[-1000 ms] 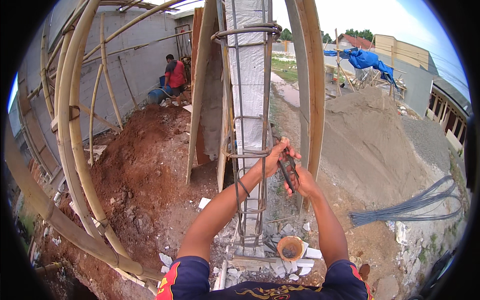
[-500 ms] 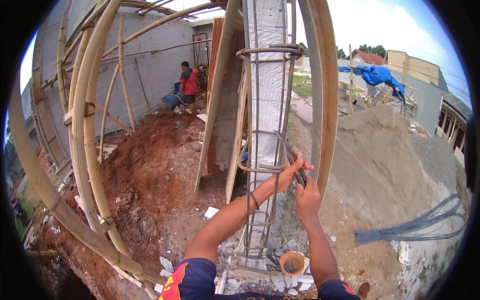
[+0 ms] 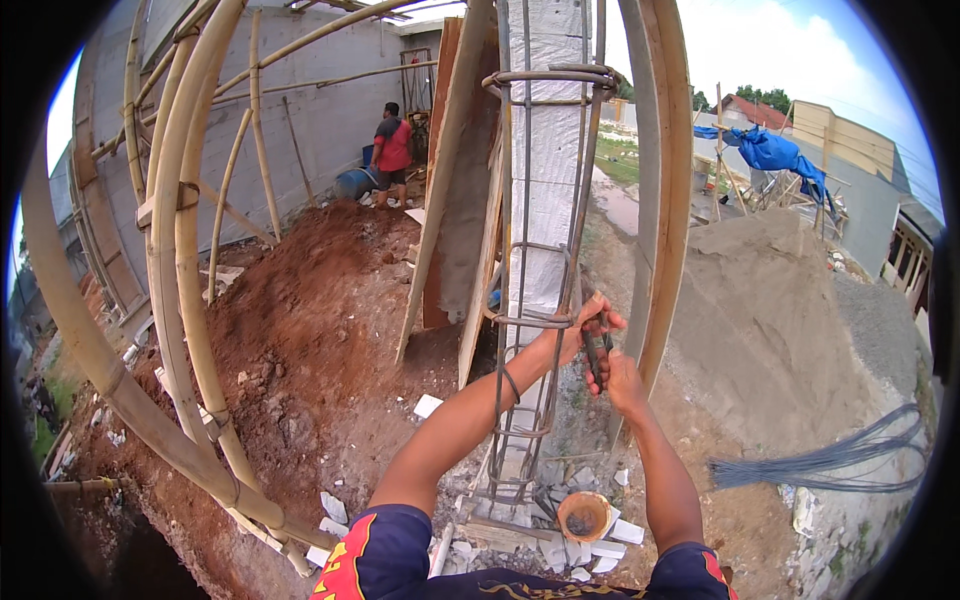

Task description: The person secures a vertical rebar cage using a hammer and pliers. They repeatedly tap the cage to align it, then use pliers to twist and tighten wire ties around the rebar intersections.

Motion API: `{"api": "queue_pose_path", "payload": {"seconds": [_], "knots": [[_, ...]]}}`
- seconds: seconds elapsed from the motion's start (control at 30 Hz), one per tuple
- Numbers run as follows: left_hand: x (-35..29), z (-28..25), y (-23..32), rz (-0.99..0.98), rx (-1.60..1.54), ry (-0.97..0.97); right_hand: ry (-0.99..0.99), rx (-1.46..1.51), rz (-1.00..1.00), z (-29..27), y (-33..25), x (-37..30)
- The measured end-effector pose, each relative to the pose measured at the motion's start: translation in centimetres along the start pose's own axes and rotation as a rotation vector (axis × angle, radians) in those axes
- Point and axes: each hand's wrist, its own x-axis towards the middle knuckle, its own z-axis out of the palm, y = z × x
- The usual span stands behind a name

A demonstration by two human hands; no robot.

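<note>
In front of me stands a pale column strip (image 3: 543, 170) with a tall steel rebar cage (image 3: 513, 215) of upright bars and bent tie rings. My left hand (image 3: 578, 333) reaches across the cage and closes around the upper part of a dark hand tool (image 3: 597, 350), which looks like pincers. My right hand (image 3: 625, 384) is on the right of the cage, its fingers wrapped round the tool's lower part. The tool's jaws are hidden by the fingers, and no wire can be made out.
Formwork boards (image 3: 662, 200) stand on both sides of the column. Bamboo scaffolding (image 3: 190, 270) rises at left before a red soil heap (image 3: 300, 290). An orange bucket (image 3: 584, 517) sits among rubble below. Right lie a sand pile (image 3: 770, 320) and steel rods (image 3: 820, 462). Another person (image 3: 391, 150) stands behind.
The dark tool has turned and dropped slightly between my hands, and my right hand has shifted its grip. My view has moved a little left. The other person has turned.
</note>
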Motion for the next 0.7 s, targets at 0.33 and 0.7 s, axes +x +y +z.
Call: {"api": "queue_pose_path", "payload": {"seconds": [0.33,0.7], "knots": [[1.4,1.6,0.2,0.028,-0.252,-0.229,-0.329,0.197,0.456,-5.7,-5.7,-0.4],[1.5,2.2,0.1,0.048,-0.187,-0.126,0.750,-1.576,-0.509,3.8,-5.8,-5.3]]}}
